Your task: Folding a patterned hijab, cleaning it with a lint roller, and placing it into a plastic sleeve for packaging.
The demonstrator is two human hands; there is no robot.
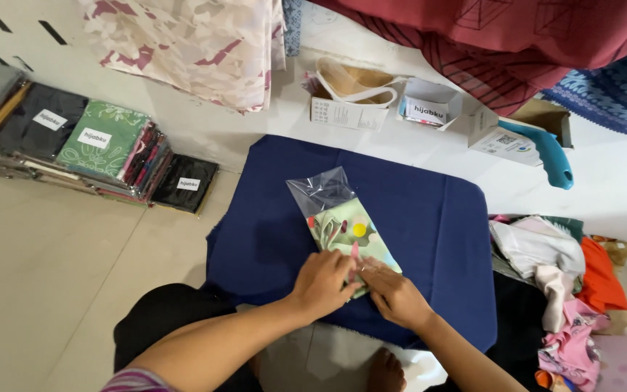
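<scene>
Both of my hands meet at the near end of a clear plastic bag (pixel 332 210) with a folded floral cloth (pixel 348 234) inside, lying on a navy blue cloth (pixel 429 218) spread over the floor. The bag sits near the middle of that cloth, slanting from 11 o'clock down to 5 o'clock, its empty top end pointing away from me. Bare blue cloth lies open all round the bag, widest toward 3 o'clock. At 9 to 10 o'clock a stack of packed cloths (pixel 103 141) lines the wall; at 12 to 1 o'clock stand small cardboard boxes (pixel 371 101); at 4 o'clock a heap of loose clothes (pixel 560 290) crowds the cloth's edge.

My left hand (pixel 322 283) rests knuckles up, fingers curled down onto the bag's near edge. My right hand (pixel 397 294) lies flatter, fingers nearly closed, pressing the same edge. Both forearms angle in from 6 o'clock.
</scene>
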